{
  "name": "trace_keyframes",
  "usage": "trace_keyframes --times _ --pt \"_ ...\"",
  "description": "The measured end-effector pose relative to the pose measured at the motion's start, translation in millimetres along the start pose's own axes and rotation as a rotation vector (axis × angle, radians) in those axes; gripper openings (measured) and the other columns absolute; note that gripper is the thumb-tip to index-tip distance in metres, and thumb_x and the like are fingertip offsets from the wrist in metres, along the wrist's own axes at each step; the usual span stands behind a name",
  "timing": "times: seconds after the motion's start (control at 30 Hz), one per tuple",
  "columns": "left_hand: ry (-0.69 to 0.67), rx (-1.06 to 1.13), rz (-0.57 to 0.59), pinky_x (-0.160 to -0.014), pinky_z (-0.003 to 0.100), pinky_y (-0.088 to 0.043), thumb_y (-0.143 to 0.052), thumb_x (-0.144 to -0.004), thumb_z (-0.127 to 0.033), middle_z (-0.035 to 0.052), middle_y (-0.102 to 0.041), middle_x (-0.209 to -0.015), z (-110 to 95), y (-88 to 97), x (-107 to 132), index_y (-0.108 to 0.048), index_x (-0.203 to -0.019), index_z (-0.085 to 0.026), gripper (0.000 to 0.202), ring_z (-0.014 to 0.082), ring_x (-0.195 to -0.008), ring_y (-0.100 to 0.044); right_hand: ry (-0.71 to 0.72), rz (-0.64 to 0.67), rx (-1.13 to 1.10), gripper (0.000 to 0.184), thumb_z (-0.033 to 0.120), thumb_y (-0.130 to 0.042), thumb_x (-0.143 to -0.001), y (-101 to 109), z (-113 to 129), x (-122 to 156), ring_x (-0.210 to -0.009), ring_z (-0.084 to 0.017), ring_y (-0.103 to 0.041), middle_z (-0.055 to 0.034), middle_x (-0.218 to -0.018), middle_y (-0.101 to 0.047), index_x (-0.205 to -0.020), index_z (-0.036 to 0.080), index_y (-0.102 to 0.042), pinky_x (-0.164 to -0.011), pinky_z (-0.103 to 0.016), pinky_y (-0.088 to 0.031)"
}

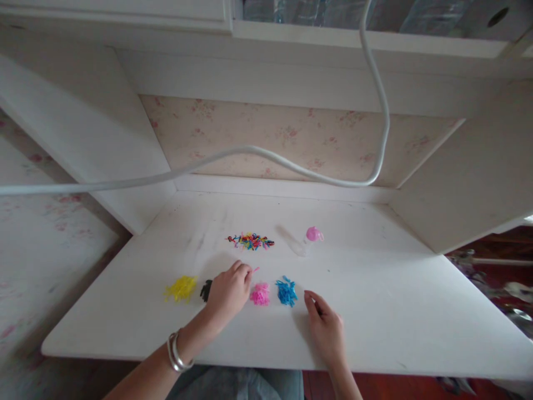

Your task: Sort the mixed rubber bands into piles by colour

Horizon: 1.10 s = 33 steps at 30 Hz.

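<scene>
My left hand (231,286) pinches a small pink rubber band (255,269) between thumb and fingertips, its end sticking out to the right. Under that hand a black pile (205,290) is partly hidden. Just right of it lies a pile of pink rubber bands (260,294), then a blue pile (286,291). A yellow pile (181,289) sits to the far left of the row. Beyond the hand is a heap of mixed-colour bands (251,241). My right hand (327,328) hovers or rests right of the blue pile, fingers curled together; what they hold, if anything, is too small to see.
A small clear container with a pink top (314,234) stands at the back right of the white table (375,300). A white cable (258,151) hangs across the view above the table. White side panels and a papered wall (270,133) enclose the back.
</scene>
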<state>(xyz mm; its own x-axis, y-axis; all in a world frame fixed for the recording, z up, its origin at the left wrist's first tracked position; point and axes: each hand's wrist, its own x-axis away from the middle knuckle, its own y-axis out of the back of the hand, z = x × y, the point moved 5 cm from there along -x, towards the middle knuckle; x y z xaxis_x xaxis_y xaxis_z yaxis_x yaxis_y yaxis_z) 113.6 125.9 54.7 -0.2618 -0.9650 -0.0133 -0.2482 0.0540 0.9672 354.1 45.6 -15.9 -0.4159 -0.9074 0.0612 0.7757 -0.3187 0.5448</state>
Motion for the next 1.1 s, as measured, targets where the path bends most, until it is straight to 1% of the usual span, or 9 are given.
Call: trace_keyframes --times 0.1,0.2,0.37,0.47,0.6,0.73,0.87,0.93,1.1 --pt "-0.032 0.036 0.067 -0.063 0.024 -0.04 -0.031 -0.092 -0.034 0.0029 -0.062 -0.092 -14.7 -6.8 17.8 -0.059 -0.089 -0.024 0.03 0.0142 -0.075 -0.062 0.003 -0.003 -0.009 0.05 0.057 -0.046 -0.08 -0.6 -0.1 0.1 -0.064 -0.015 -0.058 -0.0044 -0.073 -0.068 -0.098 0.016 -0.069 -0.057 -0.02 -0.041" --pt "-0.032 0.029 0.107 -0.062 0.024 -0.04 -0.031 -0.092 -0.033 0.0038 -0.062 -0.09 -22.2 -13.7 24.5 -0.06 -0.088 -0.023 0.032 0.0141 -0.073 -0.061 0.013 -0.004 -0.012 0.05 0.057 -0.046 -0.08 -0.7 1.5 0.8 -0.062 -0.015 -0.058 -0.0043 -0.072 -0.068 -0.097 0.017 -0.069 -0.057 -0.02 -0.042" --pt "-0.049 0.048 0.116 -0.062 0.023 -0.04 -0.031 -0.092 -0.031 0.003 -0.064 -0.086 -16.3 -13.8 20.9 -0.062 -0.087 -0.024 0.032 0.0138 -0.073 -0.062 0.003 -0.024 -0.025 0.052 0.058 -0.046 -0.079 0.1 2.8 3.0 -0.06 -0.015 -0.057 -0.0044 -0.07 -0.067 -0.096 0.016 -0.07 -0.056 -0.02 -0.042" --pt "-0.02 0.115 0.017 -0.065 0.022 -0.041 -0.033 -0.092 -0.031 0.0037 -0.065 -0.087 0.0 -3.2 21.2 -0.063 -0.087 -0.024 0.032 0.0138 -0.076 -0.062 0.002 -0.008 -0.023 0.051 0.058 -0.046 -0.079 -0.4 3.1 3.6 -0.061 -0.014 -0.057 -0.0035 -0.07 -0.066 -0.097 0.016 -0.069 -0.057 -0.02 -0.041" --pt "0.018 0.298 -0.127 -0.067 0.023 -0.043 -0.034 -0.091 -0.037 0.0046 -0.066 -0.083 35.1 6.9 36.1 -0.063 -0.087 -0.021 0.033 0.0146 -0.073 -0.061 0.004 0.028 -0.011 0.051 0.058 -0.046 -0.079 -2.8 2.9 0.3 -0.058 -0.013 -0.054 -0.0021 -0.066 -0.064 -0.096 0.016 -0.069 -0.055 -0.02 -0.04" --pt "0.161 0.519 -0.111 -0.052 0.02 -0.04 -0.039 -0.088 -0.046 -0.0002 -0.058 -0.058 82.3 -5.3 65.3 -0.061 -0.072 -0.019 0.038 0.0115 -0.054 -0.053 -0.003 0.068 -0.04 0.052 0.059 -0.049 -0.076 -8.8 -0.4 -9.6 -0.06 -0.015 -0.055 -0.0033 -0.068 -0.065 -0.093 0.015 -0.071 -0.055 -0.022 -0.04" --pt "0.33 0.708 -0.178 -0.061 0.02 -0.044 -0.045 -0.083 -0.048 0.0003 -0.06 -0.062 121.4 -19.2 90.6 -0.063 -0.071 -0.018 0.038 0.013 -0.063 -0.056 -0.028 0.097 -0.03 0.051 0.058 -0.049 -0.075 -15.0 -1.2 -19.7 -0.06 -0.016 -0.055 -0.0032 -0.069 -0.066 -0.092 0.015 -0.07 -0.055 -0.023 -0.04" --pt "0.405 0.786 -0.228 -0.061 0.02 -0.044 -0.048 -0.081 -0.051 -0.0003 -0.058 -0.061 132.4 -23.5 96.8 -0.064 -0.074 -0.017 0.038 0.0134 -0.063 -0.055 -0.021 0.08 0.003 0.052 0.058 -0.047 -0.076 -16.2 6.2 -22.6 -0.055 -0.014 -0.053 -0.0021 -0.063 -0.064 -0.092 0.015 -0.07 -0.052 -0.023 -0.037" --pt "0.491 0.927 -0.262 -0.041 0.02 -0.029 -0.046 -0.079 -0.057 -0.0071 -0.032 -0.045 136.6 -29.5 100.9 -0.063 -0.078 -0.016 0.044 0.0089 -0.042 -0.033 0.121 0.082 0.235 0.043 0.05 -0.04 -0.082 -29.4 56.0 -30.4 -0.051 -0.012 -0.052 0.0006 -0.057 -0.061 -0.092 0.021 -0.071 -0.051 -0.02 -0.035"
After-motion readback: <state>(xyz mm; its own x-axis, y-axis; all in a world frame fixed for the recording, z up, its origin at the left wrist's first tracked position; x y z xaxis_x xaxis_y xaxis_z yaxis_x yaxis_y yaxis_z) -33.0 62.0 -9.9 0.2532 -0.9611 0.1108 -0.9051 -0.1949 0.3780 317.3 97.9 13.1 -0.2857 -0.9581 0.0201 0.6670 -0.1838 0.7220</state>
